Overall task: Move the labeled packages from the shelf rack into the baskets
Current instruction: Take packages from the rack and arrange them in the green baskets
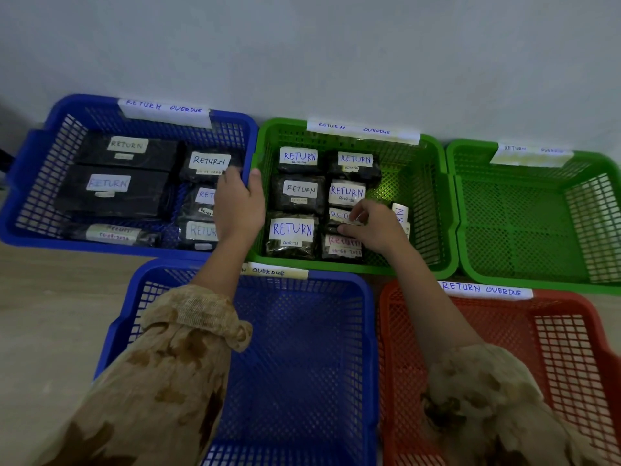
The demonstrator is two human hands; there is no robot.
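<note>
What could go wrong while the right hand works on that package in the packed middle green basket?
1. The right hand pinches the package near its label; the paper may tear or peel.
2. A package standing on edge beside that hand could topple if brushed.
3. The left hand grips the far blue basket at its rim beside the green basket; a tug may shift both.

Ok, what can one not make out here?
Head view:
Label of the package under the right hand: half covered by its fingers.
Label of the near blue basket: start hidden by the left forearm.
Label of the right green basket: blurred.
Date lines in the far blue basket: too small.
Shelf rack: out of frame.
</note>
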